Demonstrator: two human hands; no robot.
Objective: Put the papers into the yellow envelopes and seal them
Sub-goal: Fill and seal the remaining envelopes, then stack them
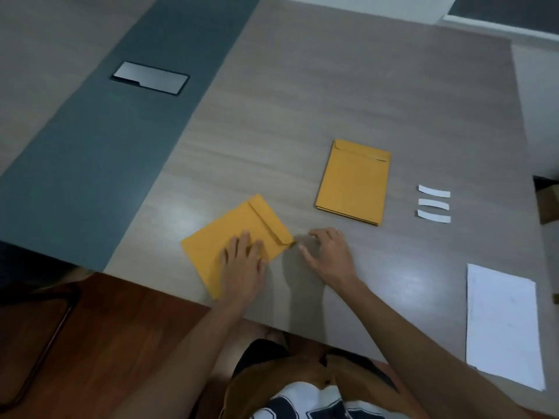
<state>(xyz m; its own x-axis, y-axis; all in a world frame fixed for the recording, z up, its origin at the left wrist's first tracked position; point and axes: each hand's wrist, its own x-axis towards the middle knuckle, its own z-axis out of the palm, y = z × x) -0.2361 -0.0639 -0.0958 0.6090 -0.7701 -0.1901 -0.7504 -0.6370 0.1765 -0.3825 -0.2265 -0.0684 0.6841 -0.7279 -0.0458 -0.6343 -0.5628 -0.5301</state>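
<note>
Pressing flat with straight fingers, the left hand [242, 267] pins the tilted yellow paper envelope [233, 237] near the table's front edge; the right hand [328, 255] pinches at its flap corner. Thin and light, it would likely slide unless pinned. Beyond lie stacked yellow envelopes [352, 182], white strips [434, 207], white paper sheets [503, 325], all on a smooth grey wood-grain table [332, 95].

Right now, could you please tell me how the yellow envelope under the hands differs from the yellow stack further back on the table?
The near envelope is a single one lying skewed at the table edge; the envelope stack holds several, squared up and nearly straight. The left hand presses flat on the near envelope, with the right hand at its flap corner; nothing touches the stack. Both are yellow with flaps folded down.
</note>
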